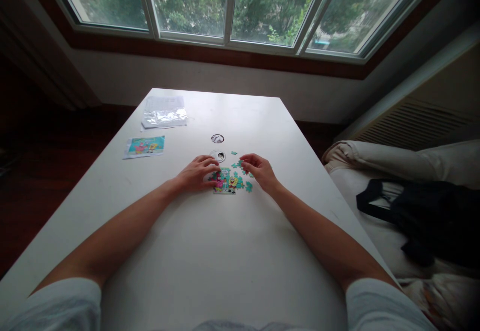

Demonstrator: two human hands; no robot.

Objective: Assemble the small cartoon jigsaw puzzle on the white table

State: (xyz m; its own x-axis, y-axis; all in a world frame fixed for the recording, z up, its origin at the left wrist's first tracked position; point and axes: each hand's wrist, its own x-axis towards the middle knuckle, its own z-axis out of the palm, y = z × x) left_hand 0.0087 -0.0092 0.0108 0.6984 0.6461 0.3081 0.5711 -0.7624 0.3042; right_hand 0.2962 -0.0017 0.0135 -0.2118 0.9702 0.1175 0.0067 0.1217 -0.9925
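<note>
A partly joined jigsaw puzzle [226, 183] with yellow and pink cartoon figures lies on the white table in front of me. My left hand [198, 173] rests at its left side, fingers apart, the fingertips touching its edge. On the other side, my right hand [258, 170] has thumb and forefinger pinched on a small teal puzzle piece [240, 163]. Several loose teal pieces lie around and below those fingertips; one loose piece [249, 186] sits to the right of the joined part, and another [234, 153] lies farther off.
Beyond the puzzle are a round black-and-white item [217, 139] and a similar one [220, 157] nearer my left hand. A picture sheet [146, 146] and a clear plastic bag [165, 112] lie at the table's left. Right of the table stands a sofa [375, 161] with dark clothing [431, 216].
</note>
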